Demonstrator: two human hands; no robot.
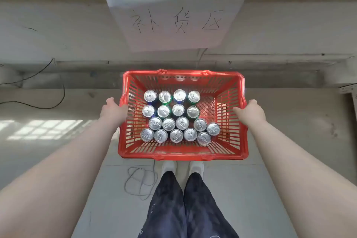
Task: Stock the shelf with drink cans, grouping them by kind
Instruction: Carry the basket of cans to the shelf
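Observation:
A red plastic basket (181, 155) is held in front of me above the floor. Inside it stand several drink cans (178, 109) upright, silver tops up; blue and green sides show on some in the far rows. My left hand (114, 111) grips the basket's left rim, fingers hidden under the edge. On the opposite side, my right hand (251, 112) grips the right rim the same way. No shelf is in view.
A white paper sign (173, 19) with handwritten characters hangs on the wall ledge ahead. Black cables (48, 87) trail along the floor at left, and a thin wire coil (139, 179) lies by my feet (182, 168).

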